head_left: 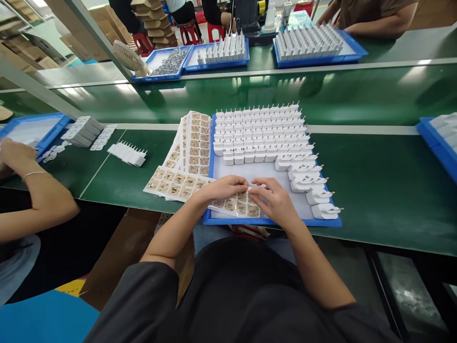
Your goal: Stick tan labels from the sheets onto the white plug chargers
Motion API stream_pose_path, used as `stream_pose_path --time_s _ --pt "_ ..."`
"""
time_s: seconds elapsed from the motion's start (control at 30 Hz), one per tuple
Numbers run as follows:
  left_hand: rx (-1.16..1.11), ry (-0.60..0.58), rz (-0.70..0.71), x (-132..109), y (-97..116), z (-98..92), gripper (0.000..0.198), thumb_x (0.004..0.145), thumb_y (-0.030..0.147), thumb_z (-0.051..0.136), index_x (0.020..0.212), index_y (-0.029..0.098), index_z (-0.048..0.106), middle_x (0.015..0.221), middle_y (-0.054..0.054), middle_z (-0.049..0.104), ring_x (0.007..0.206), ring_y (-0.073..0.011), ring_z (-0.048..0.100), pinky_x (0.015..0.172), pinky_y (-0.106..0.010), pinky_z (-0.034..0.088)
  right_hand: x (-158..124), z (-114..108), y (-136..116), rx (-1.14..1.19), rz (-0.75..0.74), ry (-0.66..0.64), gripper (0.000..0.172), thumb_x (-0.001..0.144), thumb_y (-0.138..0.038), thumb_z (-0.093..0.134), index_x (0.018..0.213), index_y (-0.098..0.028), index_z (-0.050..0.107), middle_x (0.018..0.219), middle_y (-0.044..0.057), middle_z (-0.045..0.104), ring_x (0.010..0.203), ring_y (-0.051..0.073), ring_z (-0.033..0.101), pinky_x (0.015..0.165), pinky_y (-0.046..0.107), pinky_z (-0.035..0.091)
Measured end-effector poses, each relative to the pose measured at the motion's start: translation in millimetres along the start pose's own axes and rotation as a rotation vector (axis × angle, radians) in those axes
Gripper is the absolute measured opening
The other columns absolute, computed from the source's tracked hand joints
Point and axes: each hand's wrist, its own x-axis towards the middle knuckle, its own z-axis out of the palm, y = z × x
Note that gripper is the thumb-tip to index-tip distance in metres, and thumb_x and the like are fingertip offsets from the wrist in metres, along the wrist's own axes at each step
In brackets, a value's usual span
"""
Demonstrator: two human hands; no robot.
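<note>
A sheet of tan stickers [180, 185] lies across the left rim of a blue tray [210, 216], its right end inside the tray. My left hand [228, 187] grips the top edge of this sheet, fingers bent. My right hand [272, 199] pinches at the sheet's upper right part, its fingertips almost meeting the left ones. Whether a single sticker is lifted there is too small to tell. White plug adapters [255, 128] with pins up fill the tray's back rows and run down its right side.
More sticker sheets [199, 143] lie left of the tray. A row of white plug parts [127, 153] and stacked white housings [83, 131] stand further left, near a co-worker's arm [43, 190]. Across the green conveyor [342, 93] are trays of plugs [309, 42] and metal pins [170, 62].
</note>
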Motion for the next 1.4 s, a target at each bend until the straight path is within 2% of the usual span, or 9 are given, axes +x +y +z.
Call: stream_pose_path --time_s 0.17,0.3,0.43,0.57,0.7,0.83,1.0,1.17,1.4 --pt "0.089 0.091 -0.046 6.4 -6.3 0.5 0.028 0.092 0.038 0.048 0.089 0.016 0.065 0.073 0.0 0.059 0.069 -0.0157 0.054 0.067 -0.028 0.043 1.3 -6.3 -3.9 0.084 0.031 0.004 0.01 0.097 -0.021 0.058 0.098 -0.026 0.066 0.118 0.01 0.066 0.105 0.025 0.061 0.087 0.043 0.055" --pt "0.333 0.234 -0.042 10.4 -11.0 4.2 0.027 0.095 0.035 0.048 0.092 0.018 0.069 0.085 -0.005 0.068 0.09 -0.0233 0.061 0.085 -0.035 0.048 0.1 -15.5 -4.1 0.193 0.111 0.122 0.005 0.096 -0.022 0.061 0.096 -0.026 0.065 0.11 0.009 0.068 0.104 0.025 0.063 0.092 0.046 0.053" --pt "0.664 0.621 0.006 8.2 -12.2 6.3 0.022 0.093 0.033 0.057 0.104 0.018 0.069 0.11 -0.013 0.065 0.113 -0.0323 0.055 0.103 -0.047 0.042 -1.6 -18.8 0.2 0.243 0.263 0.316 0.001 0.095 -0.024 0.062 0.095 -0.025 0.062 0.101 0.008 0.068 0.098 0.024 0.065 0.088 0.044 0.054" --pt "0.781 0.945 0.049 9.5 -12.7 -0.9 0.041 0.092 0.033 0.062 0.13 0.018 0.055 0.138 -0.019 0.049 0.128 -0.0371 0.045 0.107 -0.052 0.038 -1.3 -16.1 1.6 0.179 0.228 0.287 0.002 0.096 -0.025 0.061 0.094 -0.025 0.062 0.1 0.008 0.068 0.097 0.024 0.065 0.085 0.044 0.054" --pt "0.87 0.915 -0.025 19.4 -15.8 -8.2 0.041 0.086 0.02 0.066 0.125 0.017 0.055 0.153 -0.021 0.036 0.136 -0.0424 0.038 0.108 -0.055 0.037 -1.6 -13.3 0.9 0.182 0.228 0.287 0.002 0.096 -0.025 0.06 0.096 -0.025 0.063 0.099 0.007 0.068 0.095 0.024 0.065 0.081 0.042 0.055" --pt "0.791 0.895 -0.05 18.0 -15.2 -12.4 0.021 0.084 0.018 0.066 0.104 0.018 0.057 0.136 -0.02 0.053 0.127 -0.0391 0.048 0.104 -0.053 0.042 -4.1 -11.6 3.0 0.233 0.281 0.268 0.006 0.097 -0.028 0.058 0.097 -0.024 0.063 0.096 0.006 0.069 0.089 0.022 0.065 0.079 0.04 0.055" --pt "0.048 0.843 0.083 -11.5 -9.7 -2.9 0.041 0.081 0.047 0.074 0.103 0.023 0.049 0.11 -0.007 0.063 0.096 -0.0224 0.063 0.082 -0.036 0.056 -6.9 -12.4 3.8 0.368 0.37 0.269 0.01 0.095 -0.034 0.063 0.094 -0.024 0.066 0.089 0.005 0.07 0.084 0.02 0.066 0.079 0.038 0.057" --pt "-0.692 0.65 0.118 -32.0 -2.5 38.6 0.056 0.076 0.063 0.072 0.11 0.025 0.049 0.106 -0.005 0.063 0.092 -0.0191 0.066 0.073 -0.031 0.059 -1.9 -13.8 -11.9 0.789 0.397 0.222 0.018 0.089 -0.041 0.072 0.088 -0.023 0.068 0.082 0.003 0.07 0.077 0.019 0.068 0.071 0.034 0.06" --pt "-0.815 0.586 0.078 -28.9 -6.2 68.5 0.05 0.073 0.061 0.078 0.099 0.021 0.062 0.1 -0.004 0.066 0.085 -0.0166 0.064 0.072 -0.028 0.057 -0.5 4.1 -32.4 1.0 0.47 0.207 0.019 0.085 -0.038 0.076 0.086 -0.022 0.067 0.081 0.002 0.069 0.073 0.016 0.067 0.068 0.032 0.06"
